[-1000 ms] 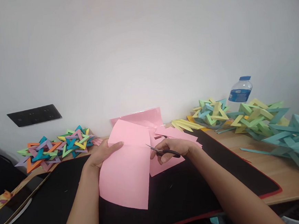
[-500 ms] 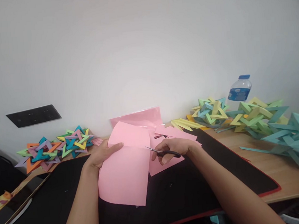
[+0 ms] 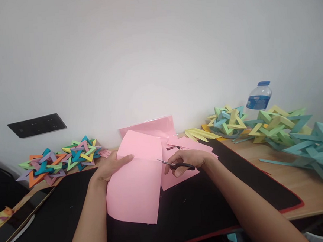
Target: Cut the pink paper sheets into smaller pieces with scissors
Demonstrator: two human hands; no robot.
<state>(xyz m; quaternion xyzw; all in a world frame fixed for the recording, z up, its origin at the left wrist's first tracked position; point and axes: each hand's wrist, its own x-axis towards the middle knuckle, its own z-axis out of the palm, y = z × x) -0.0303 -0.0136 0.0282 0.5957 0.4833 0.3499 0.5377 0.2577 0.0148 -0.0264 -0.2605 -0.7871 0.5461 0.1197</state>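
My left hand [image 3: 110,168] grips the left edge of a pink paper sheet [image 3: 135,186], thumb on top, holding it up off the black mat [image 3: 201,203]. In my right hand [image 3: 188,160] are small black-handled scissors [image 3: 176,165], blades pointing left at the sheet's right edge where a cut line runs across the paper. More pink sheets [image 3: 180,149] lie under and behind my right hand.
Multicoloured paper star models [image 3: 58,160] sit at the back left. Yellow, green and teal paper models [image 3: 279,128] and a water bottle [image 3: 258,96] stand at the right on the wooden desk [image 3: 309,191]. A phone [image 3: 18,218] lies at the left edge. Yellow paper strips [image 3: 200,134] rest near the wall.
The pink sheet has shifted slightly up and its lower edge sits a little higher. The scissors and both hands stay in almost the same place.
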